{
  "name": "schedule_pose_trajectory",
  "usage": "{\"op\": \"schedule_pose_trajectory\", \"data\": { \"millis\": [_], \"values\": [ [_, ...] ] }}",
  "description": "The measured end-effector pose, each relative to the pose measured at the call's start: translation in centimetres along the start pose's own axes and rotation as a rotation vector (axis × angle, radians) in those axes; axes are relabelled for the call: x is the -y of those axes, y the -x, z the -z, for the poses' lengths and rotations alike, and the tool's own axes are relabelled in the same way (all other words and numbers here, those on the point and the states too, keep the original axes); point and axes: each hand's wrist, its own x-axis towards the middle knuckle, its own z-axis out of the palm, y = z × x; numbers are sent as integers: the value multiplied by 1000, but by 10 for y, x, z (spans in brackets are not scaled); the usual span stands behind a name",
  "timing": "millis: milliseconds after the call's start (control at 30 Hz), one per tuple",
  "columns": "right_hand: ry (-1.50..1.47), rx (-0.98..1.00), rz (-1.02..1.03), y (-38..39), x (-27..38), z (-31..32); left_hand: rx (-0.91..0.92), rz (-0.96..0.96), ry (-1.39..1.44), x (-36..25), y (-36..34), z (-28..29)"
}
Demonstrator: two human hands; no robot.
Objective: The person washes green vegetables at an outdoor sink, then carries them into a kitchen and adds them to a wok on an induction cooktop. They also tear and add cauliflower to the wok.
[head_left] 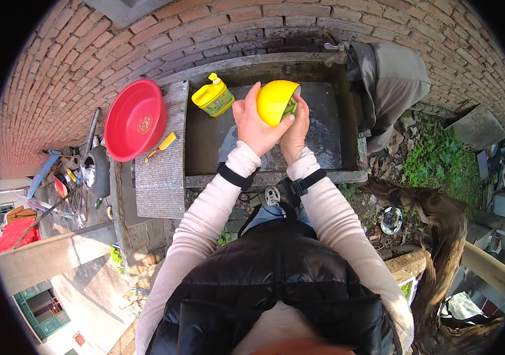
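Over the concrete sink, I hold a yellow bowl tipped on its side, its opening turned to the right. My left hand is wrapped round the outside of the bowl from below. Cupped at the opening is my right hand, fingers closed along the rim. Green pods or pieces of vegetable show between the bowl and that palm; their exact kind is unclear. Shallow water covers the sink floor beneath my hands. A yellow pump-top jug stands left of the bowl.
A red basin rests at the left, partly on a ridged slab. On the slab lies a small yellow brush or scraper. A tap juts from the brick wall. Grey cloth hangs over the sink's right side.
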Motion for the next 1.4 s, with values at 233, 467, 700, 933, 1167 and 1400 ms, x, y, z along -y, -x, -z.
{"op": "schedule_pose_trajectory", "data": {
  "millis": [233,467,700,933,1167,1400],
  "values": [
    [874,406,211,62,-4,-56,-383,620,1018,60,80,50],
    [1183,1273,512,213,-33,-61,-680,744,1184,71,223,131],
    [381,1490,-717,351,-58,-89,-1069,727,1351,58,404,216],
    [213,1573,-1183,570,-110,-94,-1547,607,1181,5,629,302],
    [508,1508,-1735,828,-157,-62,-1997,609,918,-83,856,363],
    [492,2564,-1294,1043,-126,-8,-2388,529,573,-161,975,382]
  ]
}}
